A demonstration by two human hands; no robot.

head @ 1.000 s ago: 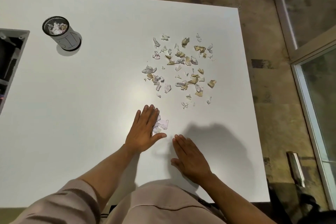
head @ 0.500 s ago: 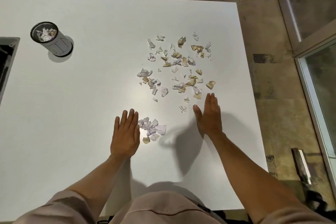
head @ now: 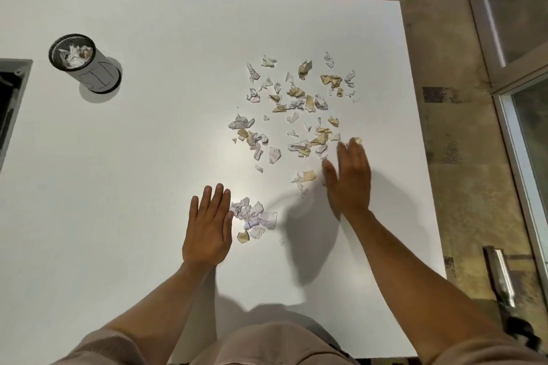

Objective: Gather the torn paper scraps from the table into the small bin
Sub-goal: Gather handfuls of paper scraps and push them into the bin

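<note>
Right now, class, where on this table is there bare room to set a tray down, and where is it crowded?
Bare: the broad stretch between the small bin and the left hand, and the table strip along the far edge. Crowded: the scattered paper scraps right of centre, the small pile beside the left hand, and around the right hand.

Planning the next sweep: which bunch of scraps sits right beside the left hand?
The small heap of mostly white scraps, lying against the left hand. The big scatter lies farther up, by the right hand.
</note>
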